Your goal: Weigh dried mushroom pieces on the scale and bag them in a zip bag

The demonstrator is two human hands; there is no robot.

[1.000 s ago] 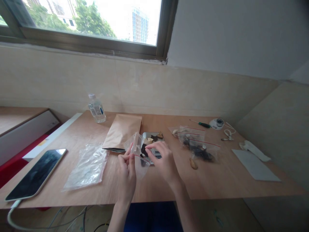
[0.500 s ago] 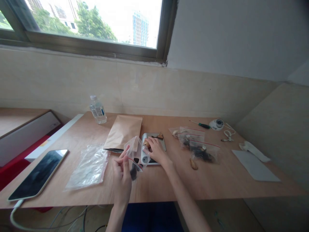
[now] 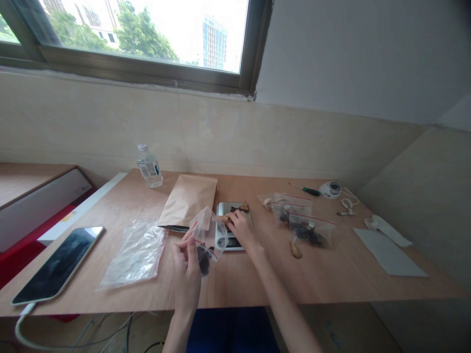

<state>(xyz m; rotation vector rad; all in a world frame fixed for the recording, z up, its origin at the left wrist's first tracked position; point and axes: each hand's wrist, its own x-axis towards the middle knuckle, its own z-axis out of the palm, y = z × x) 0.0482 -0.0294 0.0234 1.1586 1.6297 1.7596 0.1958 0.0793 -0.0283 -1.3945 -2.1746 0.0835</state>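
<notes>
My left hand (image 3: pixel 186 269) pinches the top edge of a clear zip bag (image 3: pixel 208 235) and holds it up in the air. A dark dried piece (image 3: pixel 203 260) lies in the bag's lower corner. My right hand (image 3: pixel 241 230) rests over a silver digital scale (image 3: pixel 225 209), its fingertips closed on a tan dried piece (image 3: pixel 228 218). Other dark and tan pieces (image 3: pixel 240 208) lie on the scale's plate. The bag hides the scale's left front part.
Around the scale are a kraft paper bag (image 3: pixel 187 200), a dark blade (image 3: pixel 172 228), an empty zip bag (image 3: pixel 134 255), a phone (image 3: pixel 57 264), a water bottle (image 3: pixel 149 169), filled zip bags (image 3: pixel 300 220), a loose tan piece (image 3: pixel 294 249) and a screwdriver (image 3: pixel 305 189).
My right hand has left the bag's mouth and come down onto the scale at the tan piece. The bag is held a little higher and further left, with the dark piece inside.
</notes>
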